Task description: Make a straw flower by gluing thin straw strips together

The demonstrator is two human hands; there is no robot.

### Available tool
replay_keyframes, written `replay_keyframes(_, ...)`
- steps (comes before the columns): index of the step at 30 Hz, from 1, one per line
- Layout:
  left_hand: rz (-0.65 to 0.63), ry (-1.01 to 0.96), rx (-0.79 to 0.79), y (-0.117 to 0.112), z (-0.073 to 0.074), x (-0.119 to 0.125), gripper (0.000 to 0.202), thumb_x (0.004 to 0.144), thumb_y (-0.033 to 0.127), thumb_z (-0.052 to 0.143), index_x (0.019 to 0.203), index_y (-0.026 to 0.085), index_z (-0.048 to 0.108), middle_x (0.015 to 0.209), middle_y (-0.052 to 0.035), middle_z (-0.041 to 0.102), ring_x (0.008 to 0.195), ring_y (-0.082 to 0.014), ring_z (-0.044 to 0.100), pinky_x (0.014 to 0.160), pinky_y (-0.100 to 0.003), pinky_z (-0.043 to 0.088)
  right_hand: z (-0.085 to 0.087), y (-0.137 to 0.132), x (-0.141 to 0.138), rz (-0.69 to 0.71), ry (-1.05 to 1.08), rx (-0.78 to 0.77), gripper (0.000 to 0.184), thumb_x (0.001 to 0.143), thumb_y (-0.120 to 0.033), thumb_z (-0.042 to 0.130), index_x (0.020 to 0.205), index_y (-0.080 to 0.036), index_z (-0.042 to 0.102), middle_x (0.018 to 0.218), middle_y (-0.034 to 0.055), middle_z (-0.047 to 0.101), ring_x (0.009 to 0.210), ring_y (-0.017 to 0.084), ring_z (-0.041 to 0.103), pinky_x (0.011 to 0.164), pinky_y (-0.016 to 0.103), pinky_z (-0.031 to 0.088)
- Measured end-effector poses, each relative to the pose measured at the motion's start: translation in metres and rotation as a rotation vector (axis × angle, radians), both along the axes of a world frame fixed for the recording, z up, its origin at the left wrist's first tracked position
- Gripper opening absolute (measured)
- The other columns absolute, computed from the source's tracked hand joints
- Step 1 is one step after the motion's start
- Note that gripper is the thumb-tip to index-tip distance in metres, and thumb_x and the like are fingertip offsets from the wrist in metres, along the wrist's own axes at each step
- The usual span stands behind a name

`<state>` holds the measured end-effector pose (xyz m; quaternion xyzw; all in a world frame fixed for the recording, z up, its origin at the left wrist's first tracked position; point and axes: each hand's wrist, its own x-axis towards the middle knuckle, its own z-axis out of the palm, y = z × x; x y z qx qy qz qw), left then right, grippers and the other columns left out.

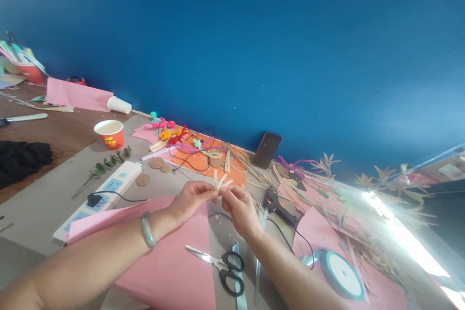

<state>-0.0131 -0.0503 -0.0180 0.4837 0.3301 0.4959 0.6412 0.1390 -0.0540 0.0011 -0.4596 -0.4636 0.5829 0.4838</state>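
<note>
Between my two hands is a small cream flower-like piece (218, 182) with thin pointed petals, made of pale strips. My left hand (196, 198), with a pale bangle (147, 230) on the wrist, pinches it from the left. From the right, my right hand (240, 206) closes finger and thumb on its base. The fingertips nearly meet and hide the lower end of the piece. Below the hands, black-handled scissors (218, 262) lie partly on a pink paper sheet (174, 252). A black glue gun (279, 207) rests to the right of my right hand.
A white power strip (119, 174) and a red paper cup (110, 134) stand left. Craft wires and orange paper (196, 160) lie ahead. A phone (267, 150) leans on the blue wall (232, 48). At right are a ribbon roll (343, 275) and dried leaves (392, 179).
</note>
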Motion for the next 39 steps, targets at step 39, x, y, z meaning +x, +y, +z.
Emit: replay_keyframes(39,0.230,0.377,0.168,-0.015,-0.004,0.001,0.015,0.072,0.031,0.074,0.077,0.017,0.069,0.077,-0.0048,0.071,0.074,-0.0181,0.064,0.071,-0.027,0.049,0.034,-0.011,0.015,0.053,-0.430,0.233,0.029,0.080,-0.031,0.059,0.056,-0.019,0.050,0.048,-0.0056,0.040,0.046,0.009,0.034,0.044,0.023,0.026)
